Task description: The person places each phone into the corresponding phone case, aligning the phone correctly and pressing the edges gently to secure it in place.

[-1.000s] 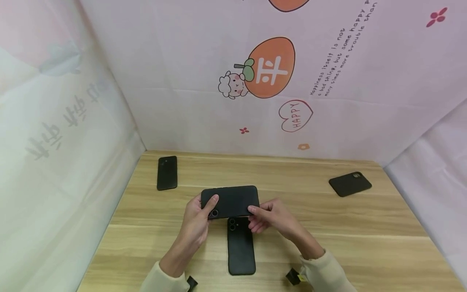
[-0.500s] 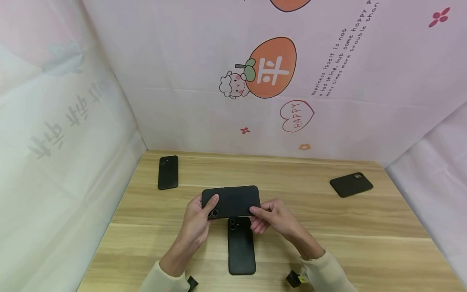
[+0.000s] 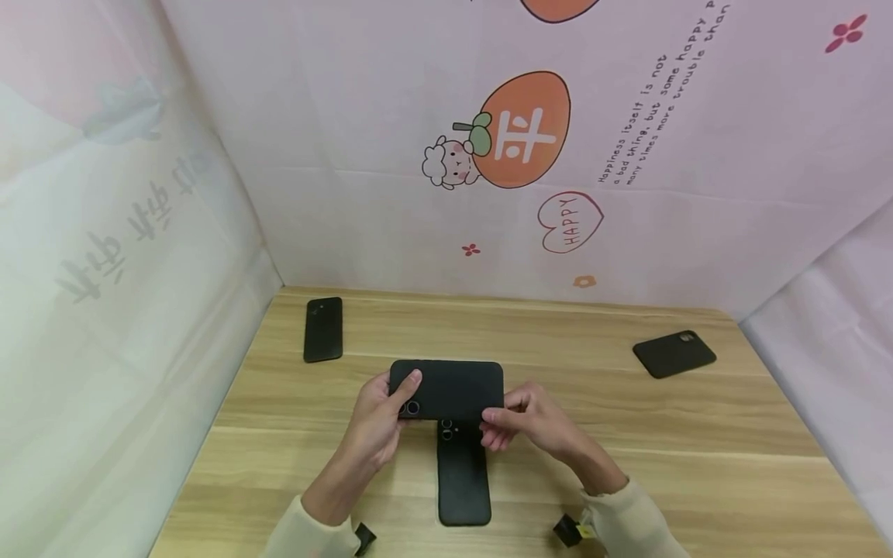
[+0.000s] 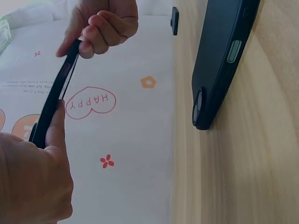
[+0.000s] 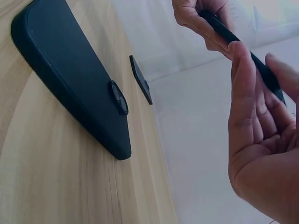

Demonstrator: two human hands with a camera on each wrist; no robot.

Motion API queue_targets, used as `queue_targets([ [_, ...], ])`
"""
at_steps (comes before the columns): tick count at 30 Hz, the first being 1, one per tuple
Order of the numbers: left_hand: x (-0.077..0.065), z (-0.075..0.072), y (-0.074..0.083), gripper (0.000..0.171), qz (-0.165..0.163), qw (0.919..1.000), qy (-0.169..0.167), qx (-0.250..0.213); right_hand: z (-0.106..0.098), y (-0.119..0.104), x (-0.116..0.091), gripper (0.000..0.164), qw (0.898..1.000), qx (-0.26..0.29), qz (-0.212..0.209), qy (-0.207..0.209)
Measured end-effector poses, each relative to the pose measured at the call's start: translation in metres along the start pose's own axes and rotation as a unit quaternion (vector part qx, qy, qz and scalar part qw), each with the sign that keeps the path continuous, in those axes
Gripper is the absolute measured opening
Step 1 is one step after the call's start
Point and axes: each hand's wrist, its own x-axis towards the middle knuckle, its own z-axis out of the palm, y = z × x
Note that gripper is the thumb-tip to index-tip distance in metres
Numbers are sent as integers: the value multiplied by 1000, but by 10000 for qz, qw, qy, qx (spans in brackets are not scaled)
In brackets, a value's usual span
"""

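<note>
Pale printed fabric (image 3: 363,232) hangs behind and at both sides of a wood-grain counter (image 3: 698,442), its back panel showing an orange fruit (image 3: 558,124), a cartoon sheep (image 3: 436,164) and a red heart outline (image 3: 570,222) lettered HAPPY. Above the counter, near its middle, a person holds a black phone case (image 3: 453,390) sideways, its back turned up towards the head camera and two camera rings at its lower left corner. Whether a phone sits inside is hard to tell. Both hands are clamped on it at opposite ends, apart from each other: the left hand (image 3: 371,422) grips the left end, thumb across the back beside the rings, while the right hand (image 3: 537,422) pinches the lower right corner, fingers curled. Below it in the head view, a second black phone case (image 3: 464,480) lies lengthwise on the counter, its top end partly covered by the held one. Farther back, a black phone (image 3: 323,332) lies near the left corner, and another black case (image 3: 674,356) lies slanted at the right, well apart from it.
</note>
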Motion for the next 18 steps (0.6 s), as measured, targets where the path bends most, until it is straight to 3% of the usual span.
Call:
queue_targets([
  [6,0,-1,2,37,-152,9998,-9,128,1,-4,0,21,9980,180,-482,-362],
  [12,1,-5,4,35,-152,9989,-175,414,-1,-10,2,20,9995,-135,-36,-269],
  [18,2,-11,4,34,-179,9941,-827,680,-5,-17,7,19,9966,-666,491,36],
])
